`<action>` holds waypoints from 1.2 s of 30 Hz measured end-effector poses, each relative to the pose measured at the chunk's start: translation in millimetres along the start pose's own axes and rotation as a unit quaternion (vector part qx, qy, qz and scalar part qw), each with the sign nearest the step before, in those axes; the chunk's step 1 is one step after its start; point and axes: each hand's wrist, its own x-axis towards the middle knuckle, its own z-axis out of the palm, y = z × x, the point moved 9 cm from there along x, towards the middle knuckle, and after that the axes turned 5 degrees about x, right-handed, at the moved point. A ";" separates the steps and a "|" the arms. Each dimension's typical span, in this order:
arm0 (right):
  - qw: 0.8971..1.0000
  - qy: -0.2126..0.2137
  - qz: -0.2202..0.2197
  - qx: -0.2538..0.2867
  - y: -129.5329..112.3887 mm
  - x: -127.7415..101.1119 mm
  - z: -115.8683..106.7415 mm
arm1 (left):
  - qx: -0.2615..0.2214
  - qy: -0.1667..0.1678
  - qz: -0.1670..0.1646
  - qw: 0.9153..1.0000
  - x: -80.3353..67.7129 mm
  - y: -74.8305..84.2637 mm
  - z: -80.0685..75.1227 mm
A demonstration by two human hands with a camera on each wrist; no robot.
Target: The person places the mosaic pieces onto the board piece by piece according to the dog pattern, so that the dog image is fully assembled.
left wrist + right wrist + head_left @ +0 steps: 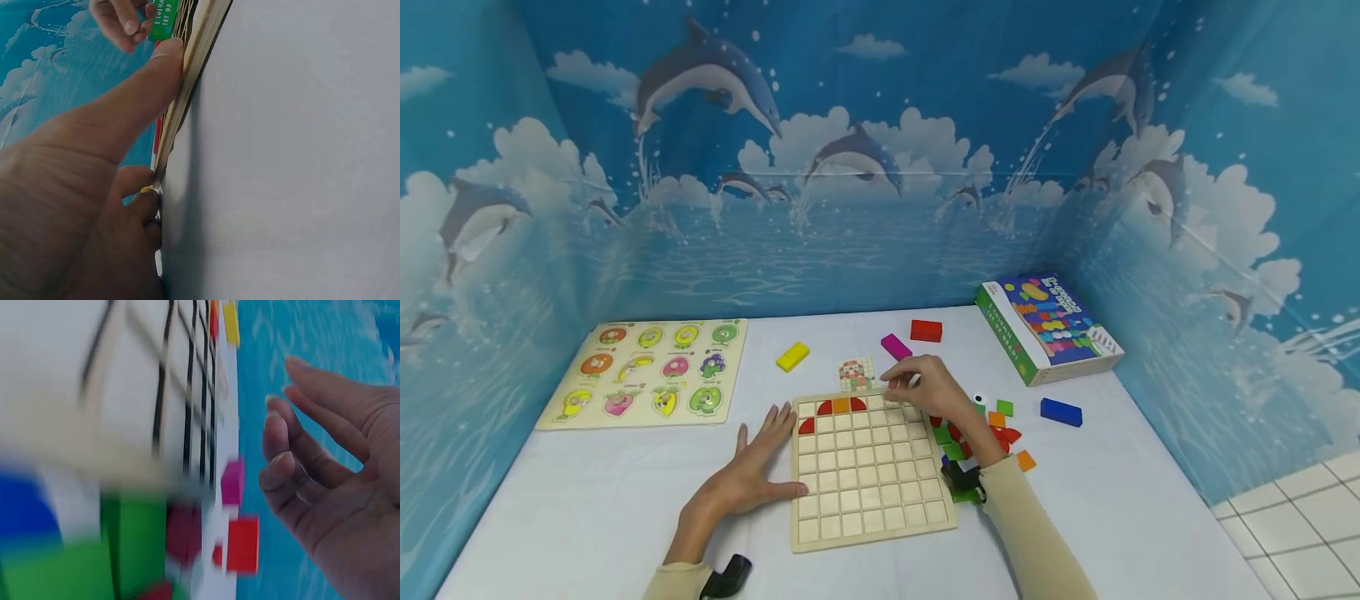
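Pale matt wooden grid board (868, 475), glossy cardboard box (1047, 327), smooth white tablecloth (587, 492).

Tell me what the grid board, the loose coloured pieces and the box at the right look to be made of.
Grid board: pale unpainted wood by its look, matte, with grooved squares and a raised rim.
Loose coloured pieces: probably painted wood, given their flat, solid colours and crisp edges; plastic is possible.
Box: printed cardboard with a slight sheen, green sides and a picture on the lid.

Head view high, facing down, wrist views close, all sharing grid board (868, 467)
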 end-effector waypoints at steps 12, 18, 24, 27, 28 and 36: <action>0.990 0.074 0.118 -0.036 73.0 -5.1 -69.3 | -0.006 0.000 -0.004 1.000 -0.6 -2.6 -3.5; 0.985 0.043 0.154 -0.057 90.4 -1.3 -67.0 | -0.005 0.001 -0.007 1.000 -1.8 -2.4 -3.1; 0.982 0.028 0.166 -0.086 93.8 5.0 -65.6 | 0.000 0.004 -0.003 1.000 -0.3 -1.6 -2.9; 0.979 0.022 0.181 -0.089 95.2 6.7 -63.7 | 0.001 0.001 -0.007 1.000 -0.2 -2.3 -2.0; 0.978 0.019 0.187 -0.089 95.7 6.9 -62.8 | 0.002 0.001 -0.008 1.000 -0.1 -2.6 -1.8; 0.969 0.006 0.226 -0.102 95.7 2.9 -60.0 | 0.002 0.001 -0.011 1.000 0.7 -1.4 -1.2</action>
